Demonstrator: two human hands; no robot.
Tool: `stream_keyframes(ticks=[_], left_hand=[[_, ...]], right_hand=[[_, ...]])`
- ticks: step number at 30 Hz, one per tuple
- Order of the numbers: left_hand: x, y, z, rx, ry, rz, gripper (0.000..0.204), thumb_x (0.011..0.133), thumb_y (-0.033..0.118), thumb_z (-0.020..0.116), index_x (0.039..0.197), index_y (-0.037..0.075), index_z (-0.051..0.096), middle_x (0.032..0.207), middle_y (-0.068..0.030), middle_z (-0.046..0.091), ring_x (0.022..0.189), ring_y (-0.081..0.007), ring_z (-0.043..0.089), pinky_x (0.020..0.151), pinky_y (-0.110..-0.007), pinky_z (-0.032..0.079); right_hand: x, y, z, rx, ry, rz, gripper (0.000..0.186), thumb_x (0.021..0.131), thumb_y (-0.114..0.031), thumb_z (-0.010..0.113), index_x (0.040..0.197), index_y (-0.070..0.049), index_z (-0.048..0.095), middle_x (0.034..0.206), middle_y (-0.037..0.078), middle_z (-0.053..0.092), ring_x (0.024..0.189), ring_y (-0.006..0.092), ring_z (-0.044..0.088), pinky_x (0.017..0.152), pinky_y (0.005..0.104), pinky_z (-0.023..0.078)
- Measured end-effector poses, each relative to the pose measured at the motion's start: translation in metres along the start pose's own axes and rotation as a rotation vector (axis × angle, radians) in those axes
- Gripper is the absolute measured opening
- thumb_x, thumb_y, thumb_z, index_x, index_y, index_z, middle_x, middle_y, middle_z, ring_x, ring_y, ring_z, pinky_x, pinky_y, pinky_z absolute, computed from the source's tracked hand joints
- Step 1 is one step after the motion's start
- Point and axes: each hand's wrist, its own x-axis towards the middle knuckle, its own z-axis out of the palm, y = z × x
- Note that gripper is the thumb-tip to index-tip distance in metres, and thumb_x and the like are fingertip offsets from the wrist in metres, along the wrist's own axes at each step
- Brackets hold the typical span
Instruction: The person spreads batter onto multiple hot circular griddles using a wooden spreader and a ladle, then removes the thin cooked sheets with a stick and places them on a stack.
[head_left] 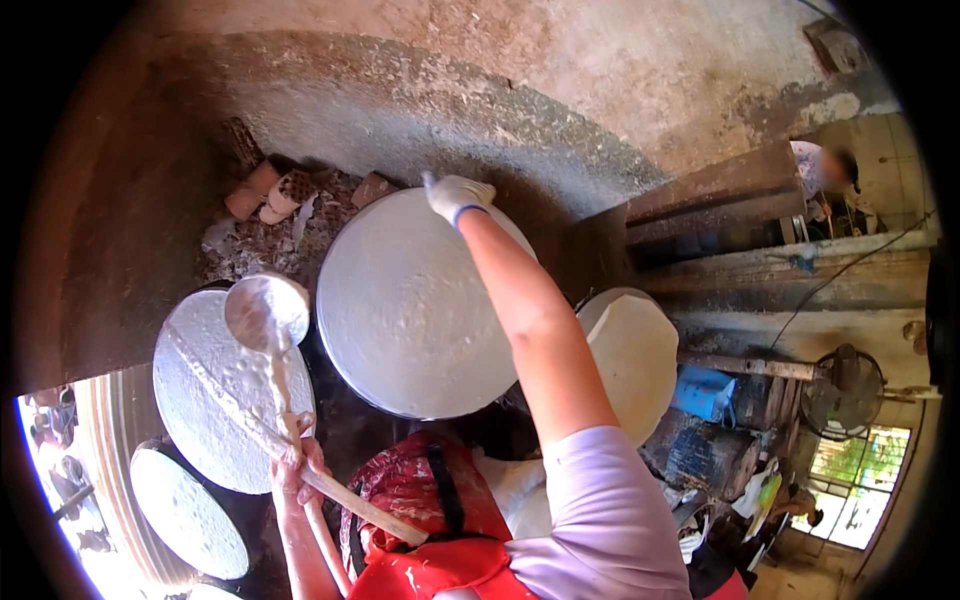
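A large round surface coated in pale, wet-looking white fills the middle. At its far rim is my right hand, in a white glove with a blue cuff. Those fingers look closed, and what they grip is too small to make out. My left hand is bare and wrapped round a ladle and a long wooden stick. The ladle's white-smeared metal bowl hangs over a second white round on the left. Near my right elbow lies another pale round.
Broken bricks and ash lie against the stained far wall. A smaller white round stands lower left. On the right are a blue bag, a standing fan and a person behind a ledge; another person is near the window.
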Motion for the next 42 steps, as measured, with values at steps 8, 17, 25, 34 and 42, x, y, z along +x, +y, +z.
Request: stream_keyframes(ticks=[8, 17, 25, 34, 42], left_hand=[[-0.026, 0.009, -0.023, -0.180, -0.112, 0.012, 0.053, 0.089, 0.013, 0.054, 0.131, -0.006, 0.026, 0.067, -0.0092, 0.050, 0.031, -0.0060, 0.034, 0.027, -0.015, 0.033], [-0.064, 0.040, -0.015, 0.020, -0.140, 0.028, 0.053, 0.085, 0.018, 0.061, 0.125, -0.006, 0.036, 0.066, -0.0090, 0.051, 0.032, -0.0047, 0.029, 0.026, -0.014, 0.027], [-0.083, 0.023, -0.029, 0.167, -0.334, -0.125, 0.051, 0.088, 0.019, 0.058, 0.127, -0.006, 0.036, 0.078, -0.0069, 0.052, 0.036, -0.0016, 0.033, 0.029, -0.010, 0.032], [-0.106, -0.029, -0.010, 0.059, -0.351, -0.238, 0.046, 0.085, 0.016, 0.060, 0.122, -0.003, 0.040, 0.090, -0.0121, 0.057, 0.045, -0.0027, 0.042, 0.028, -0.011, 0.032], [-0.116, -0.066, -0.006, 0.071, -0.303, -0.218, 0.047, 0.087, 0.016, 0.058, 0.124, -0.005, 0.037, 0.101, -0.0131, 0.052, 0.046, -0.0035, 0.044, 0.030, -0.010, 0.039]], right_hand=[[-0.100, -0.127, 0.096, -0.153, 0.292, -0.914, 0.038, 0.084, -0.030, 0.040, 0.082, -0.003, 0.067, 0.078, 0.015, 0.067, 0.075, 0.0305, 0.064, 0.073, 0.0469, 0.045], [-0.344, 0.047, 0.121, 0.038, 0.029, -0.942, 0.025, 0.080, -0.028, 0.054, 0.085, -0.005, 0.062, 0.069, 0.014, 0.060, 0.069, 0.0332, 0.060, 0.069, 0.0448, 0.046], [-0.304, 0.168, 0.233, 0.433, 0.199, 0.003, 0.036, 0.085, -0.034, 0.046, 0.090, -0.001, 0.060, 0.087, 0.024, 0.062, 0.085, 0.0402, 0.059, 0.077, 0.0473, 0.045], [-0.288, 0.196, 0.161, 0.701, 0.886, 0.085, 0.049, 0.072, -0.034, 0.069, 0.106, -0.003, 0.054, 0.100, 0.023, 0.058, 0.097, 0.0387, 0.054, 0.086, 0.0449, 0.042], [-0.219, 0.259, 0.149, 0.648, 0.864, 0.727, 0.041, 0.066, -0.037, 0.069, 0.088, -0.003, 0.062, 0.107, 0.021, 0.054, 0.093, 0.0360, 0.054, 0.085, 0.0443, 0.043]])
